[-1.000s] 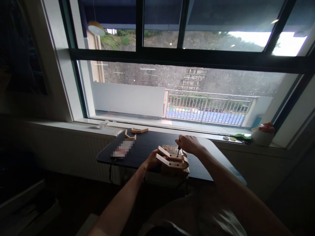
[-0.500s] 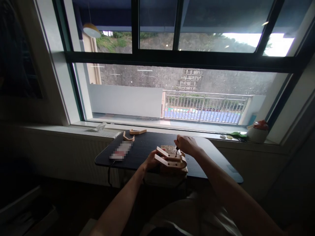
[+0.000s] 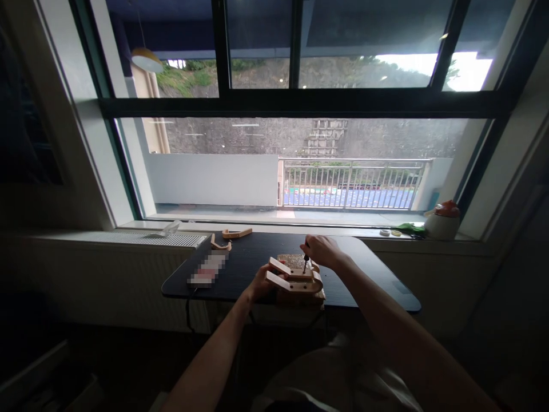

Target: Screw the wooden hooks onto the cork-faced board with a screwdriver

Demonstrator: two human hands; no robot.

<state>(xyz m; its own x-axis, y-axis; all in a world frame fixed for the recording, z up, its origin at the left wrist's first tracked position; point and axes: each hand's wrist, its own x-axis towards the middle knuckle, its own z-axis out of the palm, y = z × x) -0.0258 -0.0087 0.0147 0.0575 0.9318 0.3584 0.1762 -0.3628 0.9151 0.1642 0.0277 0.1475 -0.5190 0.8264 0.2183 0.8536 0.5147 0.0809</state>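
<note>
My right hand [image 3: 321, 250] is closed around the handle of a screwdriver [image 3: 305, 264], its shaft pointing down. The tip meets the upper arm of a curved, light wooden piece [image 3: 305, 286] with dark holes along it. My left hand [image 3: 259, 284] grips this U-shaped piece near its two bent, flat ends; some of the fingers are hidden behind it. Beneath the wood lies a block with a textured, woven-looking top [image 3: 295, 260], close to the table's near edge.
The dark table [image 3: 355, 269] stands against the sill. Two bent wooden pieces, one angled [image 3: 220, 246] and one farther back [image 3: 237, 233], lie at its far left, beside a blurred-out object [image 3: 208, 272] with a cord. A white container with an orange top [image 3: 444, 222] stands on the sill.
The camera view has tilted and shifted slightly. Both hands keep their holds, and the screwdriver stays at the same spot on the wood.
</note>
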